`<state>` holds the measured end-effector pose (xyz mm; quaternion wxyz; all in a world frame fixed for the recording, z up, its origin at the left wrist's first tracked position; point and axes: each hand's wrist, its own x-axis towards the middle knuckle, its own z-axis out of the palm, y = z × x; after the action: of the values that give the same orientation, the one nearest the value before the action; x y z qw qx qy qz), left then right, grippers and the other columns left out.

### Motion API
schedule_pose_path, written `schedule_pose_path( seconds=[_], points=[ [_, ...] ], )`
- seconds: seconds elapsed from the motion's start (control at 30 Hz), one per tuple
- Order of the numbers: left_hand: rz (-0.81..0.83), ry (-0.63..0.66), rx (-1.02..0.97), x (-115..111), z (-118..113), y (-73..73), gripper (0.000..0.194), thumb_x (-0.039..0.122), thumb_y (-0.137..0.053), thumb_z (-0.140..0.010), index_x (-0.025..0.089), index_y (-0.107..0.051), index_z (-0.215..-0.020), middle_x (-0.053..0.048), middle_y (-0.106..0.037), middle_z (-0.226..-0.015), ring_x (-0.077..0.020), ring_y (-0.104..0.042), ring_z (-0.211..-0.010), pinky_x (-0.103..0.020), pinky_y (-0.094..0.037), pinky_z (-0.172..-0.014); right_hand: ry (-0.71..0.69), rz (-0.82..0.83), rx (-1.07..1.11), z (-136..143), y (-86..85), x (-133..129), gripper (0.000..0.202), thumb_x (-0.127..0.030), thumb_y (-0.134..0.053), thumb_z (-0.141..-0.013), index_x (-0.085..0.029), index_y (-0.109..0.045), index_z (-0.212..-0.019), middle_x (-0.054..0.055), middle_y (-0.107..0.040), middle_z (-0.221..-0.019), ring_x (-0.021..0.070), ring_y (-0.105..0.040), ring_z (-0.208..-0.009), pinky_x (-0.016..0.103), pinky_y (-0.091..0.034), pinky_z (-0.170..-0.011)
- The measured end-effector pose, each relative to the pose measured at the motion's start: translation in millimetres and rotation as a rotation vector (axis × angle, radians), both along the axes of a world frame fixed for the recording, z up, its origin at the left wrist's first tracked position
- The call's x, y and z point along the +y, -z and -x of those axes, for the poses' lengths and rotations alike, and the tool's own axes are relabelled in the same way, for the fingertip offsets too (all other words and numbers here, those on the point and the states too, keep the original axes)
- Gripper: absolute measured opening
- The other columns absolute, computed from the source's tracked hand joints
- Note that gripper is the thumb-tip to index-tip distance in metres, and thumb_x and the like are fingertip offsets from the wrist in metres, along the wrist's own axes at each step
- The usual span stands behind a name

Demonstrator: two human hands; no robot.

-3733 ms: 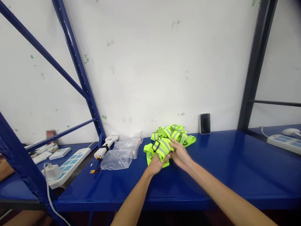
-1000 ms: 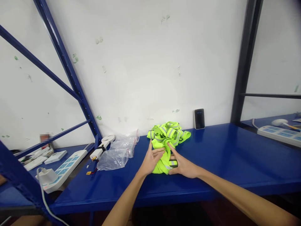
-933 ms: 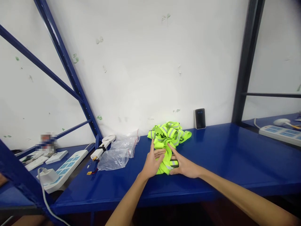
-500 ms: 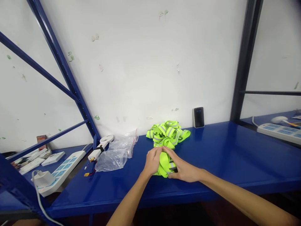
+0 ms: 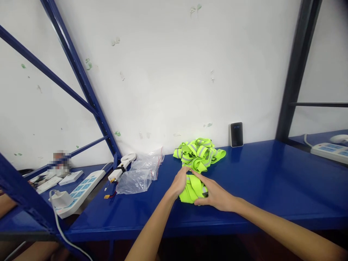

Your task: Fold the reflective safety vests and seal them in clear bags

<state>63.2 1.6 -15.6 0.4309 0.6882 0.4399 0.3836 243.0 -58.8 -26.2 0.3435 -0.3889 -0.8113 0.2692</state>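
Observation:
A bundled neon-yellow strip of fabric with grey reflective bands point(image 5: 190, 190) rests on the blue table near its front edge. My left hand point(image 5: 179, 182) grips its left side, fingers curled at the top. Around the right side of the same bundle wraps my right hand point(image 5: 214, 193), its thumb low at the front. The fingertips of both hands come close together above the bundle. Just behind them lies a loose, tangled heap of the same neon fabric point(image 5: 199, 154), against the wall.
Clear plastic bags point(image 5: 134, 181) lie left of the fabric, beside a small white fan point(image 5: 128, 157) and a white battery pack with wires point(image 5: 115, 174). A black-faced device point(image 5: 236, 134) stands at the wall. Power strips point(image 5: 81, 194) sit beyond the blue frame, where another person's arm shows.
The view has shifted left, so things appear further right. The bundle between my hands looks slightly more compact. Another person's arm has come into view at the far left.

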Motion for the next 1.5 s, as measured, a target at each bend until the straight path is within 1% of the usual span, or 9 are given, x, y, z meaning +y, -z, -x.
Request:
schedule_pose_path(
  seconds=[0.23, 0.53, 0.7, 0.83, 0.97, 1.1, 1.27, 1.4, 1.5],
  points=[
    [0.074, 0.254, -0.061, -21.8, 30.5, -3.4, 0.041, 0.046, -0.050, -0.087, 0.020, -0.059, -0.118, -0.006, -0.064, -0.116, -0.0239, -0.056, -0.108, -0.035, -0.040, -0.095, -0.067, -0.047, -0.016, -1.0, -3.5, -2.9, 0.097, -0.040, -0.074, -0.073, -0.030, -0.017, -0.151, 0.010, -0.037, -0.149, 0.0293, -0.037, -0.136, 0.046, -0.030, -0.112],
    [-0.049, 0.232, -0.024, -12.5, 23.2, 6.5, 0.042, 0.050, -0.046, -0.089, 0.017, -0.065, -0.107, -0.007, -0.066, -0.109, -0.0236, -0.056, -0.103, -0.033, -0.041, -0.092, -0.082, -0.270, -0.196, -3.2, -1.3, 11.5, 0.098, -0.024, -0.073, -0.074, -0.035, -0.014, -0.151, 0.010, -0.012, -0.153, 0.0288, -0.039, -0.132, 0.040, -0.043, -0.104],
    [-0.058, 0.217, -0.110, -3.7, 26.0, 15.3, 0.040, 0.047, -0.045, -0.090, 0.016, -0.063, -0.107, -0.006, -0.065, -0.106, -0.0212, -0.056, -0.099, -0.031, -0.040, -0.091, -0.172, -0.507, -0.315, 1.2, -0.9, 27.8, 0.097, -0.013, -0.071, -0.073, -0.029, -0.017, -0.152, 0.016, -0.025, -0.150, 0.0324, -0.029, -0.139, 0.045, -0.039, -0.106],
    [0.033, 0.176, -0.222, 2.3, 33.6, 19.2, 0.024, 0.035, -0.052, -0.085, 0.017, -0.063, -0.097, -0.002, -0.063, -0.095, -0.0175, -0.055, -0.089, -0.027, -0.040, -0.081, -0.234, -0.667, -0.355, 7.0, -0.4, 36.4, 0.078, -0.018, -0.064, -0.081, -0.022, -0.026, -0.150, 0.019, -0.037, -0.147, 0.0304, -0.036, -0.136, 0.045, -0.038, -0.107],
    [0.173, 0.259, -0.395, 1.8, 36.3, 10.6, 0.016, 0.031, -0.060, -0.079, 0.015, -0.056, -0.077, 0.003, -0.053, -0.070, -0.0108, -0.048, -0.064, -0.022, -0.036, -0.064, -0.238, -0.867, -0.304, 12.5, -3.1, 39.3, 0.049, -0.024, -0.052, -0.091, -0.020, -0.044, -0.139, 0.019, -0.051, -0.136, 0.0265, -0.044, -0.131, 0.042, -0.043, -0.103],
    [0.423, 0.368, -0.751, -7.3, 37.5, -3.8, 0.025, 0.035, -0.061, -0.076, 0.014, -0.061, -0.091, -0.004, -0.062, -0.084, -0.0159, -0.058, -0.074, -0.027, -0.043, -0.073, -0.222, -1.009, -0.160, 20.8, -6.2, 41.7, 0.043, -0.023, -0.054, -0.091, -0.017, -0.048, -0.133, 0.022, -0.054, -0.129, 0.0278, -0.044, -0.131, 0.042, -0.046, -0.100],
    [0.545, 0.337, -1.108, -20.3, 37.8, -12.1, 0.052, 0.049, -0.055, -0.077, 0.010, -0.060, -0.113, -0.011, -0.066, -0.096, -0.0234, -0.064, -0.079, -0.031, -0.047, -0.067, -0.105, -0.889, 0.106, 39.4, -4.6, 47.7, 0.043, -0.020, -0.061, -0.086, -0.021, -0.049, -0.128, 0.017, -0.057, -0.121, 0.0257, -0.055, -0.118, 0.041, -0.049, -0.096],
    [0.491, 0.092, -1.282, -22.5, 28.8, -9.6, 0.046, 0.049, -0.055, -0.079, 0.010, -0.064, -0.101, -0.009, -0.066, -0.083, -0.0155, -0.058, -0.061, -0.022, -0.035, -0.047, 0.072, -0.667, 0.236, 53.2, -5.6, 53.8, 0.032, -0.030, -0.066, -0.083, -0.020, -0.057, -0.112, 0.012, -0.063, -0.109, 0.0242, -0.062, -0.102, 0.038, -0.052, -0.088],
    [0.482, 0.044, -1.298, -20.8, 20.7, -8.6, 0.039, 0.046, -0.057, -0.080, 0.010, -0.064, -0.093, -0.008, -0.065, -0.080, -0.0130, -0.054, -0.059, -0.022, -0.033, -0.047, 0.268, -0.513, 0.259, 56.5, -8.5, 58.7, 0.028, -0.038, -0.068, -0.080, -0.018, -0.060, -0.098, 0.007, -0.066, -0.091, 0.0232, -0.064, -0.085, 0.036, -0.051, -0.076]
  ],
)
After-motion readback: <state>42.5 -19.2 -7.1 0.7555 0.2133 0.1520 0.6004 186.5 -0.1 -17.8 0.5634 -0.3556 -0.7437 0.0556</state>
